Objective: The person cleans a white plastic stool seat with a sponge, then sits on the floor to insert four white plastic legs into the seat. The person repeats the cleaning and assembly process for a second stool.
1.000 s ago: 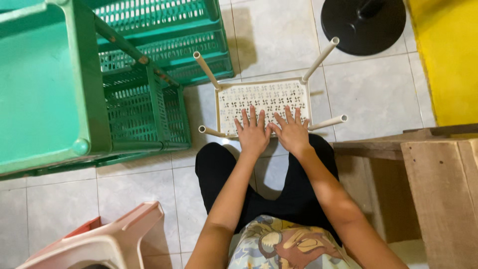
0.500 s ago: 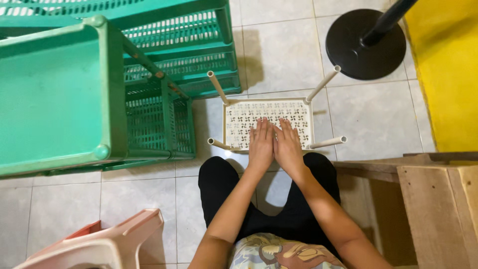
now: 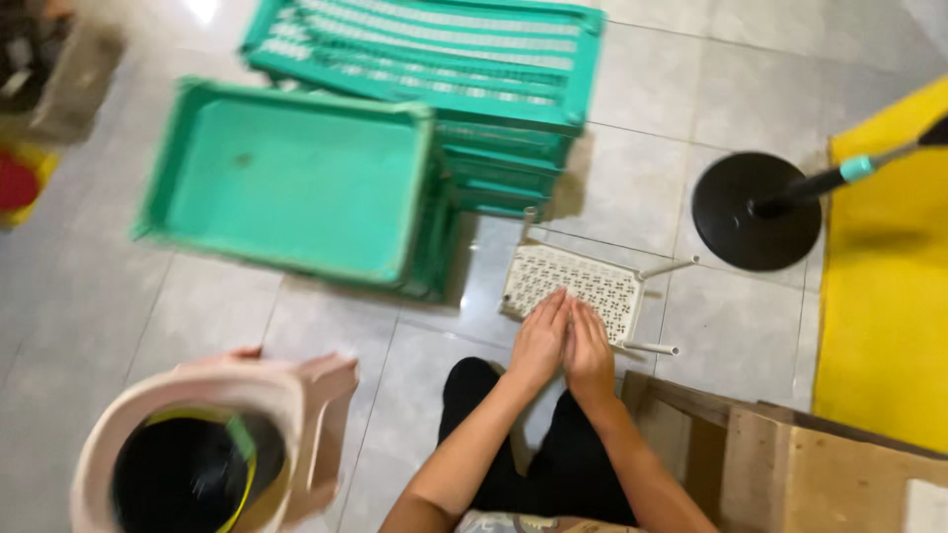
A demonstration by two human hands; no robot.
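Perforated white plastic rack [image 3: 576, 286]: small rectangular panel with thin white legs, lying on the tiled floor [image 3: 197, 326] just beyond the knees; long axis running from upper left to lower right of the head view, slightly tilted against the tile joints; flat latticed face turned up; legs jutting outward, one toward the green crates, two toward the black disc base.

Left hand [image 3: 538, 343]: flat, fingers together and extended, palm down on the near edge of the rack; clasping nothing, pressing only.

Right hand [image 3: 590, 353]: likewise flat and unclenched, palm down, touching the left hand along the thumb side; resting on the near right part of the rack; equally near the rack, neither hand leading.

Direction from hands: bulk of the rack straight ahead and a little left of the fingertips; near edge under the palms.

Surroundings: green plastic crates [image 3: 296, 188], stacked and overturned, just beyond and left of the rack; black round stand base [image 3: 755, 210] with pole, to the right and apart; yellow mat [image 3: 884, 286] along the right edge; wooden boards [image 3: 790, 464] beside the right forearm; pink plastic stool [image 3: 212, 444], blurred, at lower left.
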